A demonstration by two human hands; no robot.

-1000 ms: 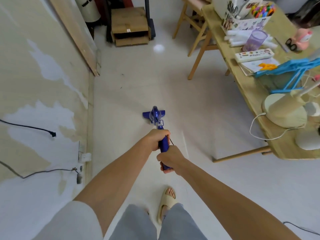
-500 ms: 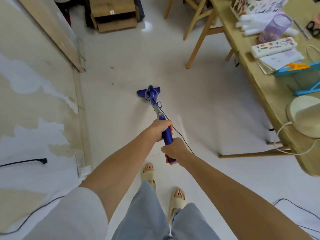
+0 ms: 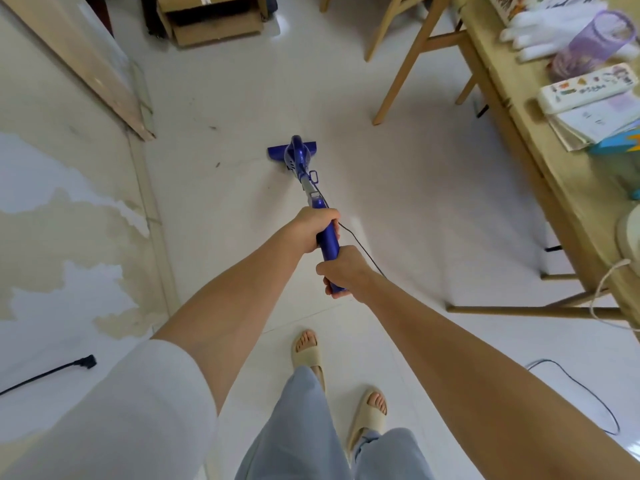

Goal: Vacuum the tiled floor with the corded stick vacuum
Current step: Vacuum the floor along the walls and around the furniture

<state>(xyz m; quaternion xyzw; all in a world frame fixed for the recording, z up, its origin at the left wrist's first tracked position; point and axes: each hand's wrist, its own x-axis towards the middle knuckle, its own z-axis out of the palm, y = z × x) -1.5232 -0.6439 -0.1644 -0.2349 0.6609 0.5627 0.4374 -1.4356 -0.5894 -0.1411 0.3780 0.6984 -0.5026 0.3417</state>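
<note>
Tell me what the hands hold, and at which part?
Both hold the blue stick vacuum by its handle: left hand higher on the grip, right hand at its end.

Vacuum head (image 3: pixel 291 152) on floor (image 3: pixel 214 209), centre-far. Left hand (image 3: pixel 311 230) farther up handle than right hand (image 3: pixel 341 271). Table (image 3: pixel 540 161) right; wall (image 3: pixel 62 188) left; boxes (image 3: pixel 214 19) far.

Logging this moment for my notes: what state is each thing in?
Vacuum: head flat on the floor, stick tilted back.
Left hand: grips the handle, higher up.
Right hand: grips the handle's end.
Cord: slack, trailing right.
Plug: unplugged, beside the wall.
</note>
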